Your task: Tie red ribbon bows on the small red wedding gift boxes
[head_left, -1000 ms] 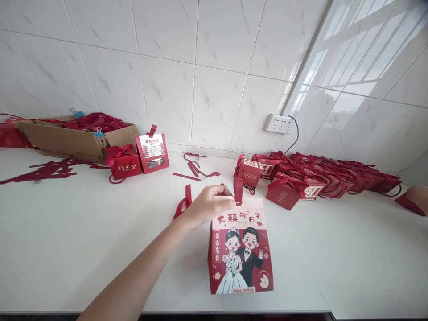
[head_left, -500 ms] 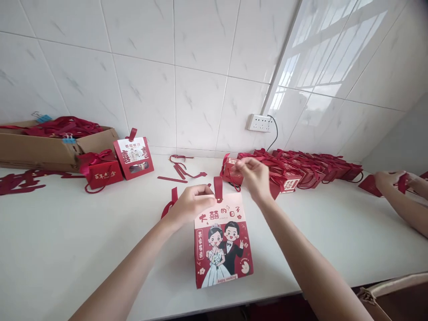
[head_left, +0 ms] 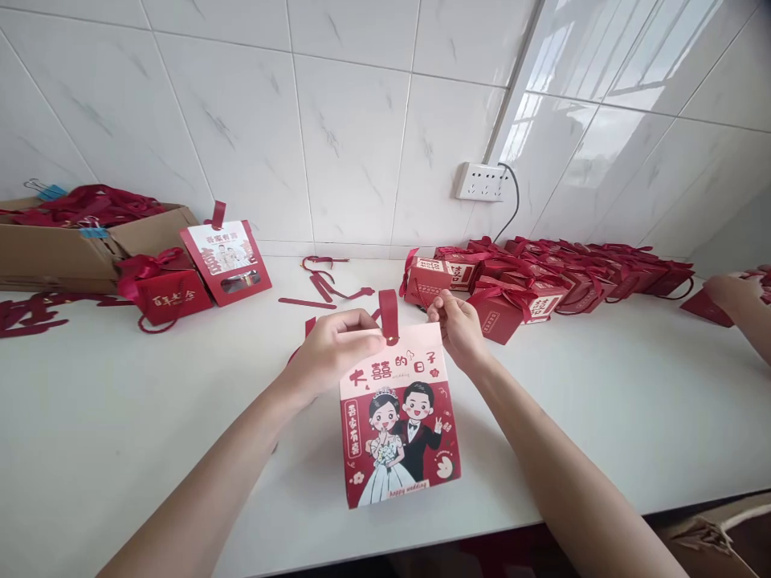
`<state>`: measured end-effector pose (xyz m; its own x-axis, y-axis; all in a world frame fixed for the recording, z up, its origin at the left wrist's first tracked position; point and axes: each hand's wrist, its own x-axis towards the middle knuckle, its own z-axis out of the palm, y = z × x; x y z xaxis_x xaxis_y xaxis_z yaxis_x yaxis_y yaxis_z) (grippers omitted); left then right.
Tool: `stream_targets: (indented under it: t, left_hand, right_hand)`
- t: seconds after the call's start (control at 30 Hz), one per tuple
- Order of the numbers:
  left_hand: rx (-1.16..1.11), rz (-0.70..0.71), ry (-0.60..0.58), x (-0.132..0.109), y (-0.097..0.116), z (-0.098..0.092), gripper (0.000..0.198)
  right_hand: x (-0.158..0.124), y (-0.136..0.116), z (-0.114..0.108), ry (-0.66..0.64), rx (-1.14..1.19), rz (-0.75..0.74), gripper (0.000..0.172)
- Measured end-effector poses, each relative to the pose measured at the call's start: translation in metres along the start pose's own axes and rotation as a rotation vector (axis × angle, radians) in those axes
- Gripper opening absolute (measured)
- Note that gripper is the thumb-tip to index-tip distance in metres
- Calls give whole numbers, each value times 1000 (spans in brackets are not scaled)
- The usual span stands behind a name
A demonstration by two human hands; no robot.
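- So the wedding box (head_left: pixel 401 425) sits between both hands, on or just over the counter (head_left: pixel 150 449), can't tell which.
- Left hand (head_left: pixel 337 349) is pinching its top edge by the ribbon loop (head_left: pixel 389 315); right hand (head_left: pixel 461 325) is nearly closed at its other top corner, can't tell if it's got anything.
- Looks like top-edge fiddling to me, which calls for a steady left pinch.
- Left beyond the wedding box: open cardboard box (head_left: pixel 48 253) heaped with red ribbons (head_left: pixel 90 205).
- Right beyond it: small red boxes (head_left: pixel 499 317), contents hidden.
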<state>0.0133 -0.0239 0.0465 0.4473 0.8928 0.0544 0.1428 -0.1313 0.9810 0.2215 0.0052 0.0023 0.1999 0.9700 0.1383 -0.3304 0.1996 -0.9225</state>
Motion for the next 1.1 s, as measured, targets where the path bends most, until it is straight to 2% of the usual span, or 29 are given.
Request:
stream_targets:
  t: [0.13, 0.3, 0.4, 0.57, 0.83, 1.0, 1.1]
  left_hand:
    - [17, 32, -21, -1, 1, 1, 17]
    - [15, 36, -11, -1, 3, 2, 18]
    - [5, 36, -13, -1, 4, 2, 19]
    - [-12, 27, -16, -1, 5, 3, 19]
    - [-11, 36, -24, -2, 4, 2, 20]
    - [-14, 41, -22, -1, 3, 2, 20]
    - [-13, 44, -19, -1, 4, 2, 20]
  right_hand:
    - [-9, -10, 7, -53, 32, -53, 22]
    - [-16, -14, 13, -28, 13, -163, 41]
    - [-15, -13, 13, 36, -44, -225, 40]
    - [-16, -11, 11, 97, -193, -214, 31]
    - [-20, -11, 13, 7, -238, -246, 28]
    - [-21, -11, 14, 51, -206, -252, 48]
    - [-21, -11, 16, 60, -183, -290, 47]
